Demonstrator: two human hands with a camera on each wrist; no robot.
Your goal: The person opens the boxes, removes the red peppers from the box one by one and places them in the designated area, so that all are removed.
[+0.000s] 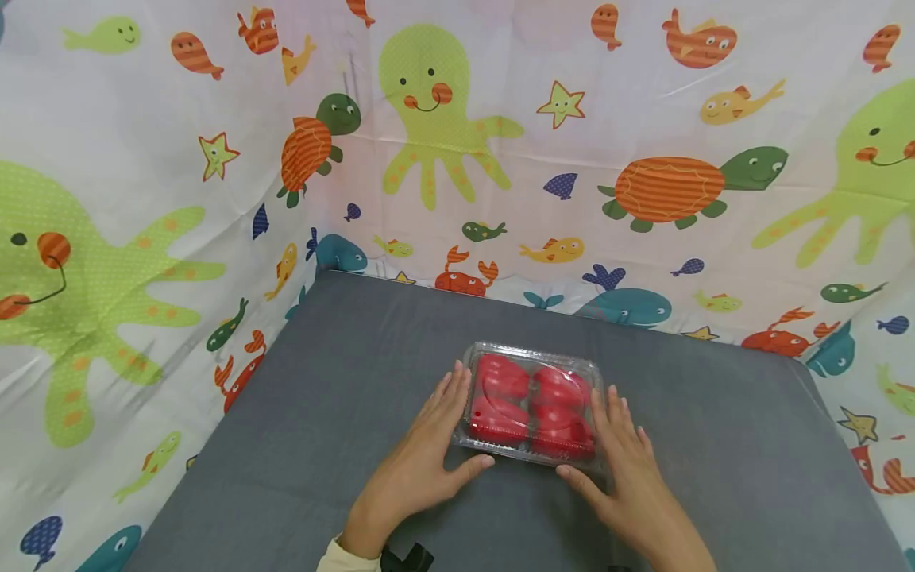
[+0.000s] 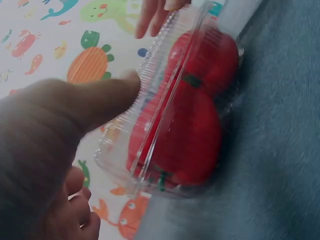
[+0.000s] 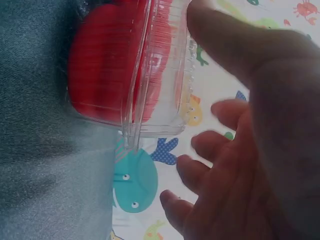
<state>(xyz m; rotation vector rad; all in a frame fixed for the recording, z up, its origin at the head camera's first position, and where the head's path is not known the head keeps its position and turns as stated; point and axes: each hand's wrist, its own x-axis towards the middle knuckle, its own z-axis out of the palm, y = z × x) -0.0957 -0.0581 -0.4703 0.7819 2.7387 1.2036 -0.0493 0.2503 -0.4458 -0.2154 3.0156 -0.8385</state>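
Note:
A clear plastic clamshell box (image 1: 530, 457) lies on the grey surface with its lid down. Inside it are several rounded red pieces (image 1: 561, 389); small green spots show on those in the left wrist view. My left hand (image 1: 422, 469) is at the box's left side, fingers straight and thumb spread toward the front edge. At the right side, my right hand (image 1: 632, 477) has its fingers extended, overlapping that edge in the head view. The right wrist view shows its thumb (image 3: 225, 40) by the lid and the other fingers apart from the box.
A grey cloth-covered table (image 1: 343, 357) lies under the box. Behind it and along both sides hang white curtains (image 1: 493, 175) printed with octopuses, turtles, whales and fish. A black strap (image 1: 407, 558) sits at the left wrist, below a pale sleeve cuff (image 1: 346, 558).

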